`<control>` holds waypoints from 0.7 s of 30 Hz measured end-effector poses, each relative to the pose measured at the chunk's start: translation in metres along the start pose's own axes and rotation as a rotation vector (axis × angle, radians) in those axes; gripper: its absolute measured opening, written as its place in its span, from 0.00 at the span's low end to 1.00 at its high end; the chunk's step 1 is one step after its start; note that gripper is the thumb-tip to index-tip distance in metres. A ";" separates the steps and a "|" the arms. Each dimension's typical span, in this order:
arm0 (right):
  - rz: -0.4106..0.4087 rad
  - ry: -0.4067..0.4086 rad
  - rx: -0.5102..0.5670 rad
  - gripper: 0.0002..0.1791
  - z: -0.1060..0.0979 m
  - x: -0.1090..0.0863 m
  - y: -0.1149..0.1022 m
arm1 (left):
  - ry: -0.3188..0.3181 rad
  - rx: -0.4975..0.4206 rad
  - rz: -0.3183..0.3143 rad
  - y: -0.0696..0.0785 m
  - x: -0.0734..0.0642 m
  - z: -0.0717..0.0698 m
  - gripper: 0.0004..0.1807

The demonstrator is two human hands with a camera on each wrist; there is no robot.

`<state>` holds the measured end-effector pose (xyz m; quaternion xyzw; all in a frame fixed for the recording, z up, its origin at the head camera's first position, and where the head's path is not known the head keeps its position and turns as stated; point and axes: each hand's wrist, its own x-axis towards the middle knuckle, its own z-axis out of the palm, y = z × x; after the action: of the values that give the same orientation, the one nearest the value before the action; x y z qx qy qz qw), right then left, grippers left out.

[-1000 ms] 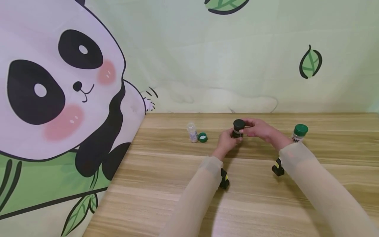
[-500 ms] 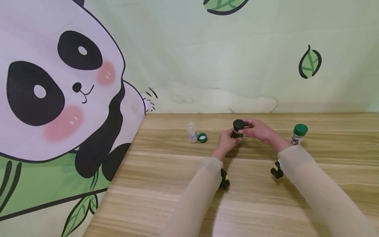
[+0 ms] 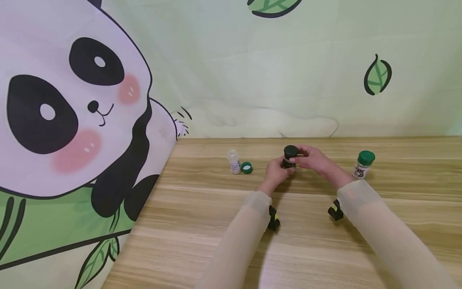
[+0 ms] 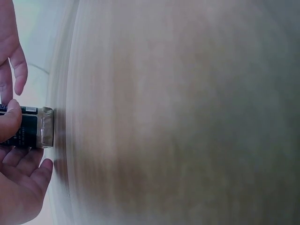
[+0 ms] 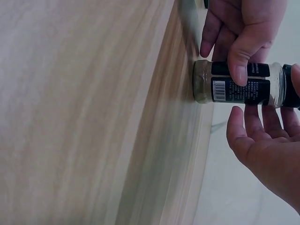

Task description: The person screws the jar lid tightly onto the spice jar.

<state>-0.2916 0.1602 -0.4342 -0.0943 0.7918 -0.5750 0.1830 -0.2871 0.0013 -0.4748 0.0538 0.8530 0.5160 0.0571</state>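
Observation:
A spice jar with a dark label and black cap (image 3: pixel 290 152) is held upright between both hands, above or on the table; whether its base touches is unclear. My left hand (image 3: pixel 277 173) grips the jar's body, its thumb across the label in the right wrist view. From the other side, my right hand (image 3: pixel 313 157) holds the black cap (image 5: pixel 291 86) between thumb and fingers. The barcode side of the spice jar (image 5: pixel 243 84) shows plainly there. In the left wrist view, the lower end of the jar (image 4: pixel 40 127) pokes out past the fingers.
Left of the hands, a clear small jar (image 3: pixel 234 162) stands uncapped beside a green cap (image 3: pixel 247 167) lying open side up. A green-capped white jar (image 3: pixel 363 164) stands near the right forearm. Behind the wooden table (image 3: pixel 202 208) hangs a panda-printed cloth (image 3: pixel 252 80).
My right wrist and sleeve have shifted a little left and down, uncovering more of the green-capped jar. The left hand and the held jar have stayed nearly still.

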 end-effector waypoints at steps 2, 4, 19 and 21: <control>0.002 0.012 -0.003 0.33 0.001 -0.001 -0.001 | 0.003 0.006 0.006 0.000 0.000 0.000 0.21; 0.004 0.023 -0.003 0.34 0.003 -0.002 -0.001 | 0.006 0.006 0.009 0.000 0.000 0.000 0.21; -0.020 0.100 -0.010 0.34 0.014 -0.005 -0.002 | -0.010 0.019 0.028 0.002 -0.002 -0.003 0.20; -0.016 0.109 -0.006 0.34 0.015 -0.006 -0.003 | -0.013 0.019 0.030 0.001 -0.002 -0.003 0.19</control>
<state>-0.2803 0.1485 -0.4346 -0.0696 0.8017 -0.5782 0.1345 -0.2854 -0.0007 -0.4724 0.0707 0.8566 0.5082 0.0544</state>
